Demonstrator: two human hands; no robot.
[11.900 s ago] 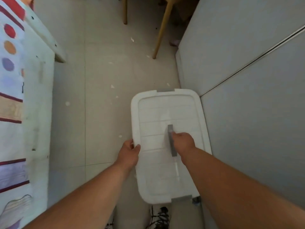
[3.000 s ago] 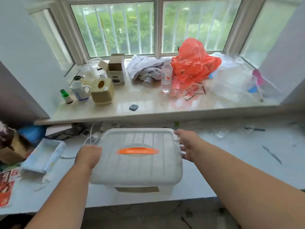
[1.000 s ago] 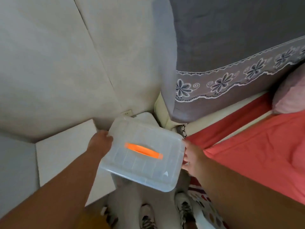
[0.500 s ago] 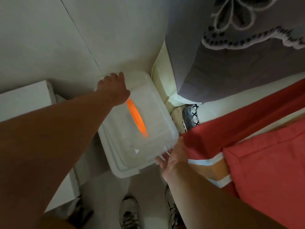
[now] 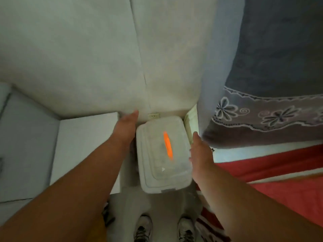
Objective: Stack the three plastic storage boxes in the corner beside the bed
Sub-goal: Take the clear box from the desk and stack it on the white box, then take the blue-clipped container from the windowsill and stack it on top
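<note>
A clear plastic storage box with an orange handle sits on top of wider white boxes, whose lid rims stick out below it at the left and front. The stack stands in the corner between the wall and the bed. My left hand is flat beside the stack's left side, fingers straight, holding nothing. My right hand is open along the top box's right edge, apart from it or barely touching; I cannot tell which.
A white cabinet top lies just left of the stack. The bed with a red cover and a grey flowered sheet is at the right. A wall socket sits behind the boxes. My shoes stand on the floor below.
The orange-handled box has been set down on the stack and both hands have let go of it. My left hand moved off the lid to the left side.
</note>
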